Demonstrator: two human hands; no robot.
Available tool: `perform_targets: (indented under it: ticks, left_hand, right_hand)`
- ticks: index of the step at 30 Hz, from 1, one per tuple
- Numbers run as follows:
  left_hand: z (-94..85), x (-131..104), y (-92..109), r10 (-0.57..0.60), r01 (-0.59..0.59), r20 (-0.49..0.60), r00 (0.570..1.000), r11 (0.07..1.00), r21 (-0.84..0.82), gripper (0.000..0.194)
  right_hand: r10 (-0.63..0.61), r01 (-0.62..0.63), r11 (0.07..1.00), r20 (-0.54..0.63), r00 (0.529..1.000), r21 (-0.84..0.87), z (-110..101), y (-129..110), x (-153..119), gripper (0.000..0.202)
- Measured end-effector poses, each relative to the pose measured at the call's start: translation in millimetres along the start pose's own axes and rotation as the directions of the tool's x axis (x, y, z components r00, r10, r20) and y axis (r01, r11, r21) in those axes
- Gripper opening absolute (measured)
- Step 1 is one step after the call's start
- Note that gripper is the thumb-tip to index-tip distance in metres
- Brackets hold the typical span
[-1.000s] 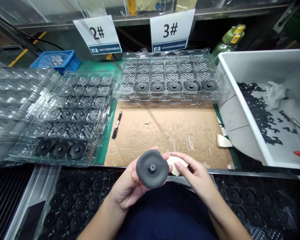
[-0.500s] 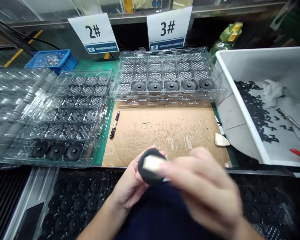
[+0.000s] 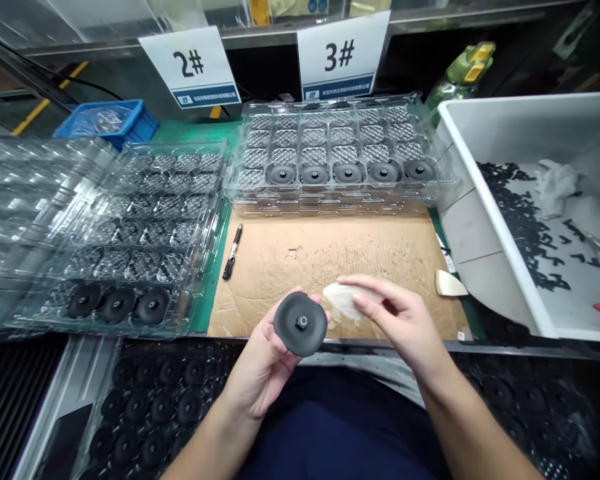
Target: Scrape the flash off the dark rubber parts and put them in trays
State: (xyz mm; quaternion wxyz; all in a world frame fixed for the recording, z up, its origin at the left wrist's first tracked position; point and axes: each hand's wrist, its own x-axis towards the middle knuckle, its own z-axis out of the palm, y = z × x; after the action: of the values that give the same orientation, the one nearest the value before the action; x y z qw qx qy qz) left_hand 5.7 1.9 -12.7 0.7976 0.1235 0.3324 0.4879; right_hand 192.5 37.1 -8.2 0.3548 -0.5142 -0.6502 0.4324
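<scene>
A round black disc [image 3: 300,324] with a small metal centre is held by its edge in my left hand [image 3: 265,363], its face turned up towards the camera. My right hand [image 3: 397,313] pinches a whitish pad [image 3: 344,299] between thumb and fingers, just right of the disc and apart from it. Both hands are over the front edge of a brown cardboard sheet [image 3: 300,233]. Behind the cardboard, a stack of clear trays [image 3: 330,193] holds several black discs in its front row. Three more discs [image 3: 117,305] sit in the clear tray at the left.
A black pen [image 3: 233,251] lies on the cardboard's left side, a cream wedge [image 3: 450,284] at its right edge. The white bin [image 3: 503,247] at the right holds small black pieces. A blue basket [image 3: 130,127] and a green bottle [image 3: 460,77] stand behind. More discs [image 3: 163,405] lie below the front edge.
My right hand with the pad has moved off the disc, up and away from the camera. The disc's face and centre now show. My left hand still holds it in nearly the same place.
</scene>
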Motion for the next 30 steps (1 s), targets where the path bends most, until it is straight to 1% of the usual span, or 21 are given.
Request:
perform_targets:
  ticks: [2, 4, 6, 7, 9, 11, 12, 13, 14, 16, 17, 18, 20, 21, 23, 24, 25, 26, 28, 29, 30]
  left_hand:
    - [-2.0, 0, 1, -0.012, 0.012, 0.009, 1.0, 1.0, -0.016, 0.054]
    - [-2.7, 1, 2, -0.021, 0.021, 0.007, 1.0, 0.999, -0.031, 0.053]
    - [-2.4, 1, 3, -0.029, 0.029, 0.008, 1.0, 0.999, -0.04, 0.054]
    - [-1.9, 2, 3, -0.034, 0.034, 0.008, 0.999, 0.999, -0.042, 0.055]
    - [-0.2, 2, 3, -0.044, 0.045, 0.009, 0.999, 0.998, -0.044, 0.055]
    - [3.0, 2, 2, -0.046, 0.047, 0.005, 0.999, 0.998, -0.044, 0.054]
    - [5.1, 1, 2, -0.04, 0.04, 0.002, 0.999, 0.998, -0.044, 0.053]
    - [7.2, 1, 1, -0.03, 0.029, -0.004, 1.0, 0.999, -0.04, 0.051]
    - [9.1, 1, 1, -0.026, 0.026, -0.01, 1.0, 0.999, -0.032, 0.049]
    - [11.3, 1, 1, -0.031, 0.03, -0.023, 0.999, 1.0, -0.005, 0.043]
    - [11.2, 1, 1, -0.034, 0.035, -0.034, 0.999, 0.999, 0.008, 0.043]
    - [10.4, 1, 1, -0.031, 0.032, -0.048, 0.998, 0.999, 0.017, 0.045]
    - [8.1, 1, 0, -0.017, 0.019, -0.079, 0.997, 1.0, 0.017, 0.046]
    - [7.5, 1, 0, -0.008, 0.01, -0.09, 0.996, 1.0, 0.014, 0.044]
    - [8.0, 0, -1, -0.01, 0.01, -0.085, 0.996, 1.0, 0.003, 0.034]
    - [9.0, 0, 0, -0.016, 0.016, -0.074, 0.997, 1.0, -0.001, 0.03]
    - [10.1, -1, 1, -0.018, 0.018, -0.062, 0.998, 1.0, -0.002, 0.03]
    - [10.9, -2, 3, -0.018, 0.018, -0.054, 0.998, 1.0, 0.001, 0.034]
    - [10.7, -4, 9, -0.031, 0.031, -0.034, 0.999, 0.999, 0.016, 0.044]
    - [9.9, -4, 11, -0.04, 0.04, -0.026, 0.999, 0.999, 0.028, 0.048]
    - [8.8, -5, 13, -0.049, 0.049, -0.02, 0.999, 0.998, 0.036, 0.051]
  right_hand:
    - [0.092, -0.094, 0.995, -0.052, 0.994, -0.031, 6, 27, -5, 0.023]
    - [0.13, -0.134, 0.986, -0.041, 0.991, -0.101, 16, 52, -13, 0.025]
    - [0.144, -0.144, 0.981, -0.01, 0.99, -0.131, 23, 68, -19, 0.025]
    - [0.147, -0.147, 0.98, -0.012, 0.989, -0.131, 25, 70, -20, 0.025]
    - [0.155, -0.16, 0.979, -0.049, 0.987, -0.128, 22, 60, -19, 0.025]
    - [0.138, -0.153, 0.982, -0.132, 0.982, -0.108, 17, 35, -15, 0.027]
    - [0.105, -0.124, 0.987, -0.175, 0.979, -0.102, 15, 18, -14, 0.028]
    - [0.037, -0.059, 0.994, -0.218, 0.975, -0.096, 14, 0, -13, 0.03]
    - [-0.067, 0.041, 0.993, -0.243, 0.968, -0.108, 14, -17, -13, 0.033]
    - [-0.292, 0.27, 0.949, -0.135, 0.947, -0.162, 17, -44, -14, 0.036]
    - [-0.361, 0.349, 0.922, -0.048, 0.931, -0.168, 20, -52, -14, 0.035]
    - [-0.391, 0.393, 0.906, 0.044, 0.919, -0.157, 22, -58, -13, 0.033]
    - [-0.38, 0.404, 0.905, 0.174, 0.909, -0.133, 26, -62, -8, 0.027]
    - [-0.365, 0.394, 0.908, 0.187, 0.912, -0.146, 27, -63, -4, 0.025]
    - [-0.375, 0.386, 0.897, 0.092, 0.922, -0.216, 30, -62, 3, 0.024]
    - [-0.397, 0.395, 0.886, 0.042, 0.917, -0.243, 31, -62, 5, 0.026]
    - [-0.423, 0.414, 0.877, 0.018, 0.906, -0.246, 31, -62, 6, 0.028]
    - [-0.439, 0.435, 0.873, 0.032, 0.898, -0.221, 30, -62, 4, 0.029]
    - [-0.433, 0.452, 0.88, 0.145, 0.89, -0.146, 23, -60, -5, 0.028]
    - [-0.399, 0.427, 0.895, 0.193, 0.896, -0.13, 18, -59, -10, 0.027]
    - [-0.353, 0.386, 0.911, 0.21, 0.912, -0.146, 13, -58, -15, 0.027]
